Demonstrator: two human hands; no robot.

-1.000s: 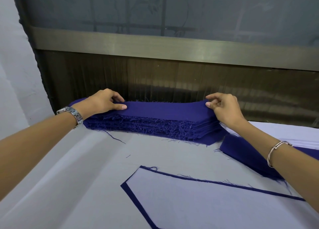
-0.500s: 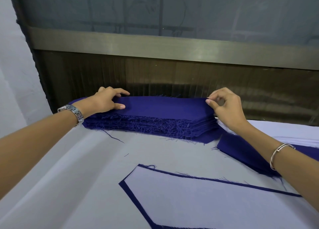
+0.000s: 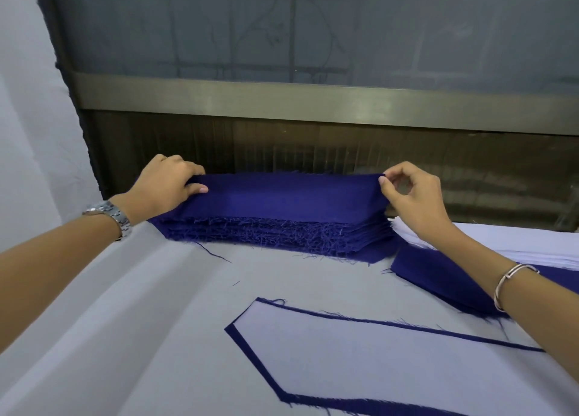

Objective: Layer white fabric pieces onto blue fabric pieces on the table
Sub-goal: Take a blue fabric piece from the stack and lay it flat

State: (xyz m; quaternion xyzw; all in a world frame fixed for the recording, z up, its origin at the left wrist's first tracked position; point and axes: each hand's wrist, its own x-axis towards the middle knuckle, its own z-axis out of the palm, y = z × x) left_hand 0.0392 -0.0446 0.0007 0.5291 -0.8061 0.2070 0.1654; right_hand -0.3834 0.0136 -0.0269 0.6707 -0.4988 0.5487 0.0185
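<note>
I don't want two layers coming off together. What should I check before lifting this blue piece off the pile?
1. Left hand grips the left end of the top dark blue fabric piece: ok.
2. Right hand pinches its right corner: ok.
3. Only one layer taken from the frayed blue fabric stack: cannot tell.
4. Near edge lifted clear of the stack: not ok, it rests on it.
5. White fabric piece in front lies flat: ok.
</note>
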